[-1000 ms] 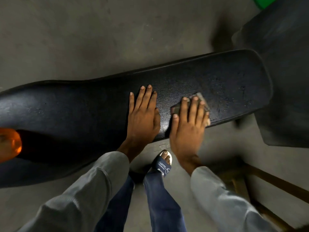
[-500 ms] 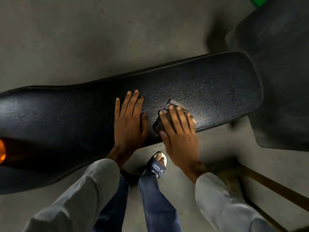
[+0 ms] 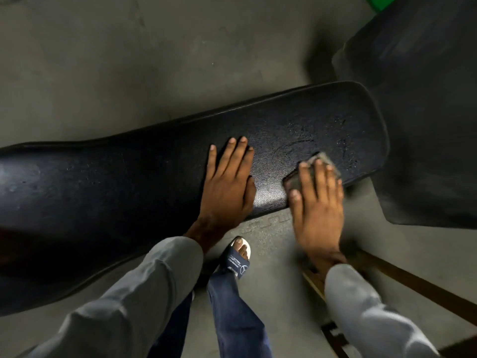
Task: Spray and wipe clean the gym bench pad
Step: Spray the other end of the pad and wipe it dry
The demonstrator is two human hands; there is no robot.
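The long black bench pad (image 3: pixel 129 182) runs across the view from the left to the upper right, with wet droplets and streaks near its right end. My left hand (image 3: pixel 227 184) lies flat on the pad, fingers apart, holding nothing. My right hand (image 3: pixel 316 202) presses a small grey cloth (image 3: pixel 320 161) onto the pad's near edge close to the right end. Only the cloth's far corner and left side show past my fingers. No spray bottle is in view.
A second black pad (image 3: pixel 426 125) stands at the upper right, beyond the bench end. My foot in a dark slide sandal (image 3: pixel 236 259) is on the grey floor under the bench edge. A wooden frame (image 3: pixel 402 280) lies at the lower right. Something green (image 3: pixel 379 2) shows at the top right.
My right hand slid the cloth left toward my left hand, then back right along the pad's near edge. My left hand stayed flat on the pad. An orange object at the left edge left the view.
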